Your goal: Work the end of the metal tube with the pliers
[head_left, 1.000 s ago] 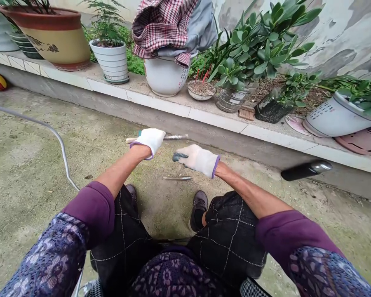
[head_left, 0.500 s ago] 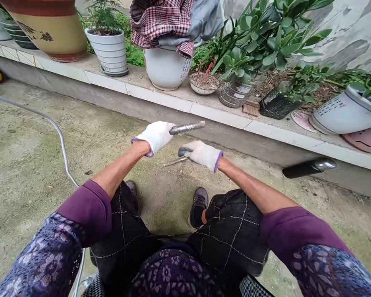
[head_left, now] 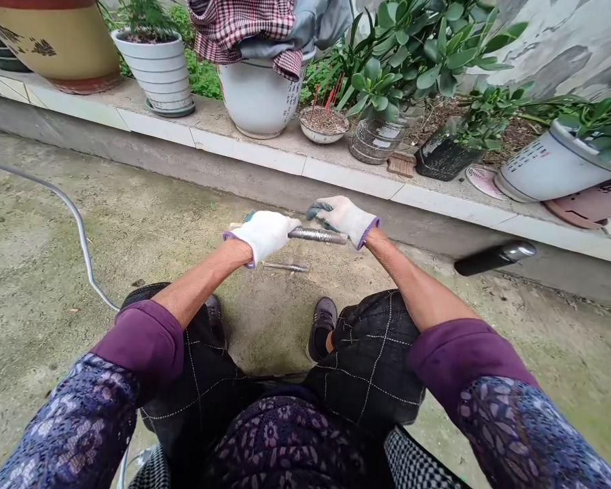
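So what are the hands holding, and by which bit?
The left hand grips a rod just left of its shiny stretch. I can't tell whether the right hand touches it.

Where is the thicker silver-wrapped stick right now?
Near the centre of the head view, the thicker silver-wrapped stick is in the white-gloved left hand, its right end appearing just below the white-gloved right hand.

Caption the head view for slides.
Gloved left hand grips a silvery-wrapped stick near the gloved right hand; a thinner stick lies on concrete before a ledge of potted plants.
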The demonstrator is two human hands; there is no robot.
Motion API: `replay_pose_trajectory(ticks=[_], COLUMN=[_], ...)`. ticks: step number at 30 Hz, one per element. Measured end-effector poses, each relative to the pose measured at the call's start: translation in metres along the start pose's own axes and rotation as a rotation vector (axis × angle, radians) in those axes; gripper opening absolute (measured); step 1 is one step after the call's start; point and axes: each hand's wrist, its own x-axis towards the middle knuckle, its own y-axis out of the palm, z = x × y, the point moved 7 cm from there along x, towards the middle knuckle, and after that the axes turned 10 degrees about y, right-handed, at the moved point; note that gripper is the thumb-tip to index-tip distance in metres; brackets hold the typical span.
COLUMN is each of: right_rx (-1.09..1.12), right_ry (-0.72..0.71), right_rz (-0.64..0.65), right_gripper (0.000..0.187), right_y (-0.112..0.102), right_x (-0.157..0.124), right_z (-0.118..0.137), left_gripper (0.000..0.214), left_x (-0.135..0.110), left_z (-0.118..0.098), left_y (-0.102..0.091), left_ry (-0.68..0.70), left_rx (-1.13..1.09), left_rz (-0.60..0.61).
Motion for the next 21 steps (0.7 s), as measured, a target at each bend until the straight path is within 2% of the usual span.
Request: replay_pose_trajectory(ticks=[3,5,7,9,11,13,17,19,21], right_rx=[-0.037,-0.133,-0.239,-0.279,-0.269,-0.228,-0.123,-0.088,-0.111], right_ry=[0.050,0.010,-0.104,-0.214,-0.240,-0.210,-0.063,0.011,0.030], right_rz=[0.085,0.133,0.153,0.150,0.121,0.057,-0.091,-0.067,-0.010], right_gripper=[0.028,0.026,0.024,0.023,0.022,0.023,0.027,0.028,0.027], right_y=[0.020,0.036,0.049,0.055,0.048,0.030,-0.008,-0.009,0.000], right_x=[-0.004,-0.016,-0.032,-0.047,-0.054,-0.050,-0.023,-0.009,0.000], right_z=[-0.002,0.011,0.033,0.053,0.061,0.058,0.024,0.006,-0.003], left_gripper=[0.036,0.036,0.036,0.036,0.037,0.038,0.038,0.038,0.038], left_x=[-0.004,-0.006,-0.006,-0.002,0.003,0.006,0.004,0.000,-0.004], left_z=[0.020,0.040,0.056,0.061,0.056,0.041,0.004,-0.008,-0.010], left_y=[-0.018,-0.024,-0.021,-0.010,0.003,0.015,0.018,0.012,0.005], left_ry=[-0.106,-0.205,-0.274,-0.289,-0.249,-0.172,0.016,0.055,0.042], left_rx=[-0.135,-0.148,-0.125,-0.081,-0.004,0.085,0.187,0.187,0.178], left_rz=[-0.096,-0.137,-0.133,-0.100,-0.058,-0.013,-0.023,-0.046,-0.058])
